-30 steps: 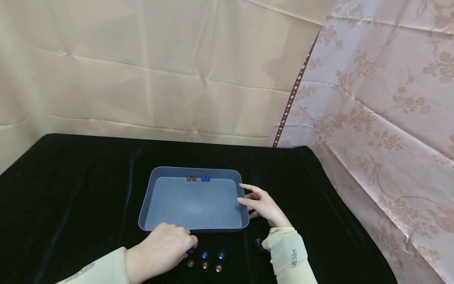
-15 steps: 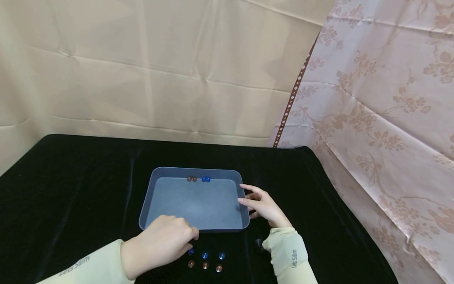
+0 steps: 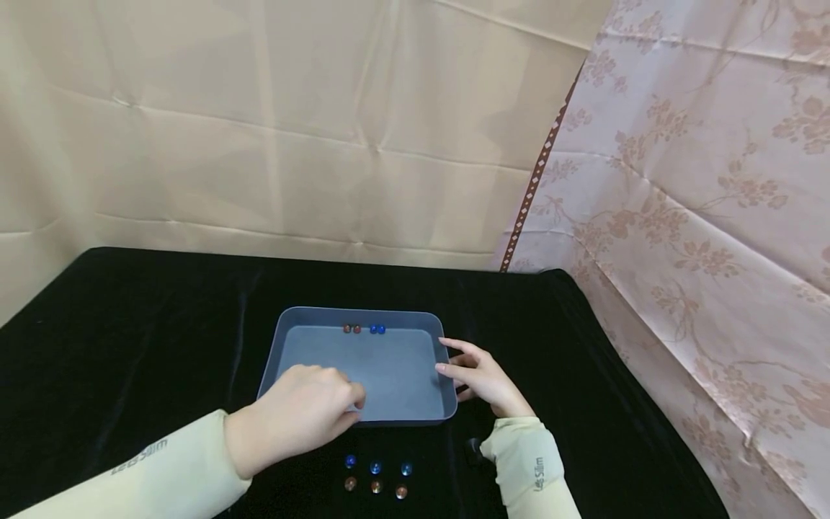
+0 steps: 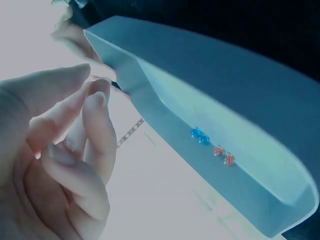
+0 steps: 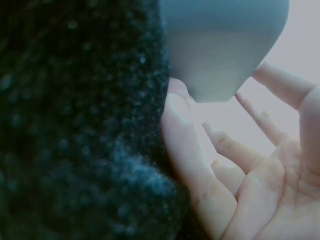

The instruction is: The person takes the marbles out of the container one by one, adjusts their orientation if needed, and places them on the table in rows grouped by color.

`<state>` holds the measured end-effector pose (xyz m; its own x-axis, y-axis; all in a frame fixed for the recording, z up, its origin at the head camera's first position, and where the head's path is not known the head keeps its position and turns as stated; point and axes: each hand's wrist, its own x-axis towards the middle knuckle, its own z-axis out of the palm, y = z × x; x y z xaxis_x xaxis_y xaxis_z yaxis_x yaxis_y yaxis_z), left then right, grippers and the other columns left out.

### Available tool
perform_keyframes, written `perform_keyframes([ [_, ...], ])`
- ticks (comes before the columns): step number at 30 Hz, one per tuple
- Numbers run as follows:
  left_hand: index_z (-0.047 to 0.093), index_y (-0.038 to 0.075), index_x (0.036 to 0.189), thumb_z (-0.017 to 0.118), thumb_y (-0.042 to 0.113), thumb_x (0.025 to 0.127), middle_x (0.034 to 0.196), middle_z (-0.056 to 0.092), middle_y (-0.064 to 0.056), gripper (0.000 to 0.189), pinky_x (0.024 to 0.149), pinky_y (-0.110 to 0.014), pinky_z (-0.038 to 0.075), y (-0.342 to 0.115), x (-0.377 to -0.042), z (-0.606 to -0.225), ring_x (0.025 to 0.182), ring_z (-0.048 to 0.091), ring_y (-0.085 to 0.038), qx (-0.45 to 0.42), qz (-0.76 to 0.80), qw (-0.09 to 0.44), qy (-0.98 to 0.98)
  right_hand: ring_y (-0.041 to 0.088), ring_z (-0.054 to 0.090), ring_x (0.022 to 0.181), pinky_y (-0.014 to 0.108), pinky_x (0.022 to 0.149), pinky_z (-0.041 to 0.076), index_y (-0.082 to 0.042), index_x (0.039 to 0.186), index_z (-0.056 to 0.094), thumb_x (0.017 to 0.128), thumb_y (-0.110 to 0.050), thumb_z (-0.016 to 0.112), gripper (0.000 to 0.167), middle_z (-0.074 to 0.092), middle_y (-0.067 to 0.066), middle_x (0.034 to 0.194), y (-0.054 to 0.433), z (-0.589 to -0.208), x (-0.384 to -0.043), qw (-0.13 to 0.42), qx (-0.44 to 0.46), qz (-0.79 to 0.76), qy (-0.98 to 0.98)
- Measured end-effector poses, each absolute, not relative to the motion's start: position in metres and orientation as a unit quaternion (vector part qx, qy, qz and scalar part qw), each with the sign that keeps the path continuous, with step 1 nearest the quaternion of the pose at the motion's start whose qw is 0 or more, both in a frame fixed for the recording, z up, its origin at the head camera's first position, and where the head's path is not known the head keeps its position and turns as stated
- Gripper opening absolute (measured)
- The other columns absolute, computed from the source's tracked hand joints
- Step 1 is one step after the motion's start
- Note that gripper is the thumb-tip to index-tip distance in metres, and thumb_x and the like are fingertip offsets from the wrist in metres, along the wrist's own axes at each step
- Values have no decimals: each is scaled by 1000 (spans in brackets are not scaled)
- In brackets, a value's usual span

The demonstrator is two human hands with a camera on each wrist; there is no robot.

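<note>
My left hand hovers over the near left part of the blue-grey tray, fingers loosely curled. In the left wrist view, the thumb and index tips of the left hand come close together, and nothing shows between them. My right hand rests its fingertips against the tray's right wall, fingers spread and lightly bent. In front of the tray lie three blue marbles in a row, with three orange-brown marbles in a row nearer. Inside, along the far wall, sit two orange marbles and two blue marbles.
A black velvet cloth covers the table. A small dark object lies beside the right sleeve. Behind hangs a cream curtain, with a pink floral curtain at the right.
My left hand has lifted off the leftmost blue marble and moved forward over the tray's near edge, leaving that marble in the row. The right hand stays in place.
</note>
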<state>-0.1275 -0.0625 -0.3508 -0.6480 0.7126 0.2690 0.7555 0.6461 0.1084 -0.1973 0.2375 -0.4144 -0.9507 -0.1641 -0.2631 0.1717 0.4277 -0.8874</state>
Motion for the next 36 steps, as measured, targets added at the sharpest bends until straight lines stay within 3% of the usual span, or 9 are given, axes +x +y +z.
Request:
perform_keyframes([
  [15, 72, 18, 80, 78, 26, 83, 62, 62, 9, 11, 44, -12, 33, -56, -155, -340, 47, 43, 1, -312, -89, 115, -939, 22, 66, 84, 41, 73, 60, -19, 145, 49, 94, -29, 68, 55, 61, 19, 118, 238, -415, -198, 153, 2, -530, 834],
  [22, 70, 16, 75, 77, 20, 84, 53, 50, 10, 13, 40, -15, 29, -58, -173, -341, 42, 39, -2, -281, -89, 105, -950, 23, 66, 85, 41, 73, 60, -20, 144, 50, 94, -29, 68, 54, 61, 19, 119, 236, -414, -198, 153, 8, -530, 834],
  [30, 73, 11, 85, 74, 15, 87, 61, 60, 5, 5, 41, -16, 32, -55, -187, -341, 44, 44, -4, -253, -99, 86, -959, 23, 66, 84, 41, 72, 60, -20, 144, 50, 93, -29, 69, 55, 61, 19, 119, 236, -414, -198, 154, 6, -531, 833],
  [36, 71, 10, 76, 71, 12, 88, 51, 49, 5, 12, 40, -18, 28, -51, -196, -339, 42, 42, -8, -242, -103, 85, -961, 23, 66, 85, 41, 73, 60, -20, 144, 50, 94, -29, 68, 55, 61, 19, 119, 236, -414, -198, 155, 6, -531, 833],
])
